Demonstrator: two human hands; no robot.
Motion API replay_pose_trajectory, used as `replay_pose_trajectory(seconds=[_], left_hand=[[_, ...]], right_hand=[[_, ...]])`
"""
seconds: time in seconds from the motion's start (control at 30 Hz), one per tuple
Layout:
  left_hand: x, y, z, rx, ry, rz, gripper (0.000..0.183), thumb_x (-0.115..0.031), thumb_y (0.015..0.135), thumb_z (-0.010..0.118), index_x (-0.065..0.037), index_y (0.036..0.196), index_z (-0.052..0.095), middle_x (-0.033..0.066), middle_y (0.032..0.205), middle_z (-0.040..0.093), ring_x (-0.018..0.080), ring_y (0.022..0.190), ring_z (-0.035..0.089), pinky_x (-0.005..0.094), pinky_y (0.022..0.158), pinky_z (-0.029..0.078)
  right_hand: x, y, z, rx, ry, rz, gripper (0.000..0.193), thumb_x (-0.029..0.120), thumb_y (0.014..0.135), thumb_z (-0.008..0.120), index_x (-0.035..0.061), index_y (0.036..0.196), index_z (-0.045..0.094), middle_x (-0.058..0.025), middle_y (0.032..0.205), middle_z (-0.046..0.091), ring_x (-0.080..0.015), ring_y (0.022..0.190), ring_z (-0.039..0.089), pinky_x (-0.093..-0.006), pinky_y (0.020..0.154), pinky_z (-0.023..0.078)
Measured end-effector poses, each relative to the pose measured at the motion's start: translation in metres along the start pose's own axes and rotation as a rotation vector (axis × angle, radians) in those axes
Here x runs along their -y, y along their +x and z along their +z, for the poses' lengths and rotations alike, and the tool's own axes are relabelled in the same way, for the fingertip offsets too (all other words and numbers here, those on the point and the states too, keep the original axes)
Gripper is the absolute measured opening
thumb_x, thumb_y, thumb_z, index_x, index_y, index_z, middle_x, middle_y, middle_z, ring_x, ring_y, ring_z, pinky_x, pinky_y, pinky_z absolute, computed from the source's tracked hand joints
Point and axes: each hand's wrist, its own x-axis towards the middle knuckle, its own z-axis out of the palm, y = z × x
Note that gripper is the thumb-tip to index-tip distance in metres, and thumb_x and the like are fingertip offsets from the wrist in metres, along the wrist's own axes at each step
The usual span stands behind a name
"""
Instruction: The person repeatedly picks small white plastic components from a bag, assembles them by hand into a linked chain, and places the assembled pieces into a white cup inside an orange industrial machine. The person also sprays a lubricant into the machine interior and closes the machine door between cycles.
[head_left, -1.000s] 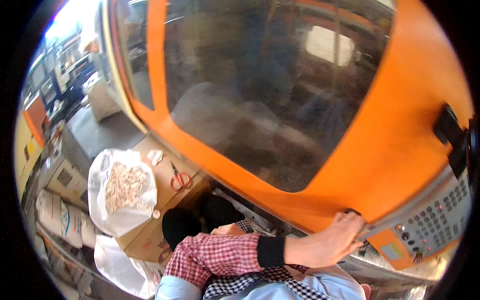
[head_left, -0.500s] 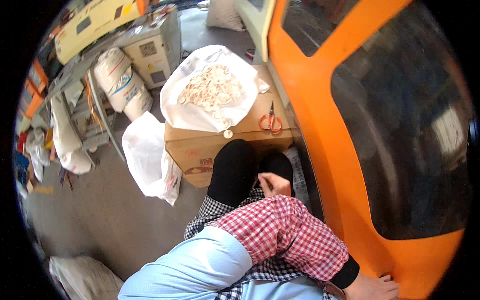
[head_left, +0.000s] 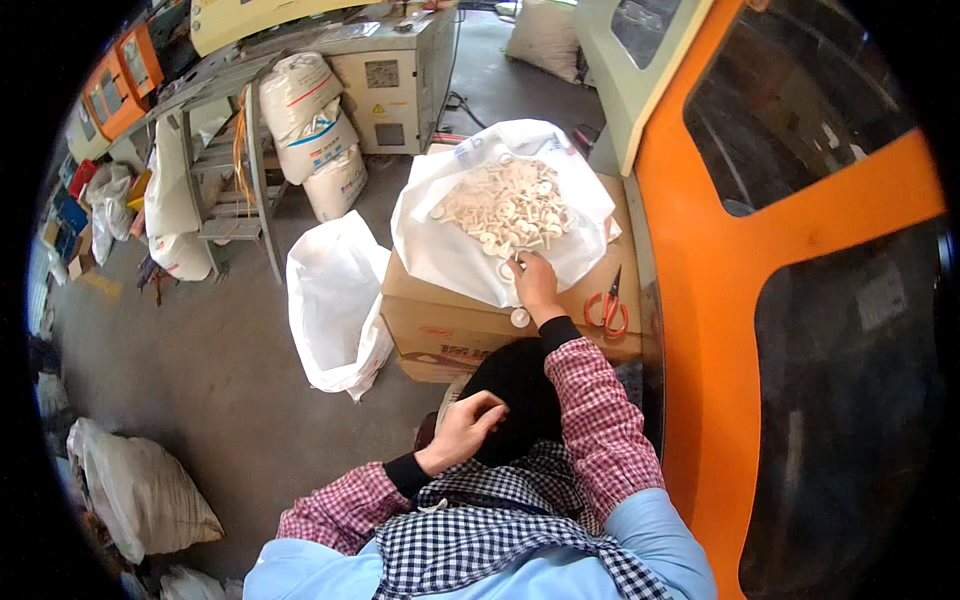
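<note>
My right hand [head_left: 536, 286] reaches to the near edge of an opened white plastic bag [head_left: 430, 245], fingers pinched on a small off-white plastic part, mostly hidden by them. A heap of similar small off-white plastic parts [head_left: 520, 205], some with round discs and stems, lies in the bag. Beside my wrist, one round white part [head_left: 520, 318] rests at the front edge of the cardboard box [head_left: 430, 320] under the bag. Scissors with red handles [head_left: 607, 308] lie to the right. My left hand [head_left: 464, 432] is curled above my lap; whatever its fingers hold, if anything, is hidden.
An upright open white sack [head_left: 335, 300] stands on the floor left of the box. Close on the right is an orange machine panel [head_left: 705, 330] with dark windows. Stacked sacks [head_left: 318, 140], a metal step frame [head_left: 230, 228] and a grey cabinet [head_left: 385, 100] stand farther back.
One hand was by the orange panel at lower right, the other above the lap, with a sleeve crossing my body. Now the arms are uncrossed and my right hand is at the parts.
</note>
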Motion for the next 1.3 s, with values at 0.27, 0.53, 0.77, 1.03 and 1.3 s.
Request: replay_pose_trajectory(seconds=[0.27, 0.53, 0.77, 1.03, 1.3], left_hand=[[-0.009, 0.005, -0.045, -0.188, -0.326, -0.12, 0.025, -0.014, 0.094, 0.047, 0.003, 0.108, 0.057, 0.005, 0.087, 0.062, 0.0067, 0.064, 0.053, 0.0184, 0.057, 0.044], [-0.03, 0.037, -0.047, 0.006, -0.365, -0.047, 0.022, -0.012, 0.091, 0.055, 0.002, 0.109, 0.056, 0.0026, 0.082, 0.061, 0.0048, 0.064, 0.052, 0.0166, 0.059, 0.044], [-0.029, 0.025, -0.028, -0.113, -0.566, -0.006, 0.009, -0.008, 0.09, 0.056, -0.001, 0.094, 0.055, 0.0088, 0.086, 0.063, 0.0137, 0.074, 0.061, 0.0241, 0.065, 0.05], [-0.025, 0.011, -0.019, -0.202, -0.457, 0.045, 0.011, -0.004, 0.09, 0.054, 0.002, 0.098, 0.056, 0.0103, 0.087, 0.063, 0.015, 0.076, 0.063, 0.0258, 0.069, 0.052], [-0.014, 0.009, -0.023, -0.201, -0.726, -0.172, 0.017, -0.008, 0.091, 0.054, 0.004, 0.102, 0.055, 0.0094, 0.089, 0.062, 0.0134, 0.071, 0.061, 0.0226, 0.064, 0.05]], right_hand=[[0.071, -0.036, -0.08, 0.067, 1.24, 0.454, 0.015, 0.011, 0.091, 0.055, -0.002, 0.092, 0.061, -0.0075, 0.087, 0.064, -0.011, 0.075, 0.058, -0.0227, 0.069, 0.046], [0.078, -0.091, -0.089, 0.292, 1.872, 0.695, 0.021, 0.011, 0.093, 0.05, -0.0059, 0.103, 0.056, -0.0072, 0.09, 0.061, -0.0109, 0.073, 0.054, -0.0237, 0.067, 0.046], [0.084, -0.13, -0.107, 0.292, 1.097, 0.286, 0.038, 0.02, 0.096, 0.045, -0.0028, 0.126, 0.044, -0.0117, 0.114, 0.056, -0.0197, 0.099, 0.058, -0.0288, 0.084, 0.046], [0.082, -0.165, -0.13, 0.497, 0.837, 0.082, 0.023, 0.013, 0.084, 0.062, -0.0032, 0.1, 0.06, -0.0126, 0.095, 0.06, -0.0213, 0.081, 0.06, -0.0288, 0.071, 0.048], [0.104, -0.164, -0.141, 0.409, 0.742, -0.044, 0.044, 0.008, 0.08, 0.067, 0.0008, 0.118, 0.048, -0.0194, 0.099, 0.061, -0.0285, 0.09, 0.063, -0.0314, 0.076, 0.051]])
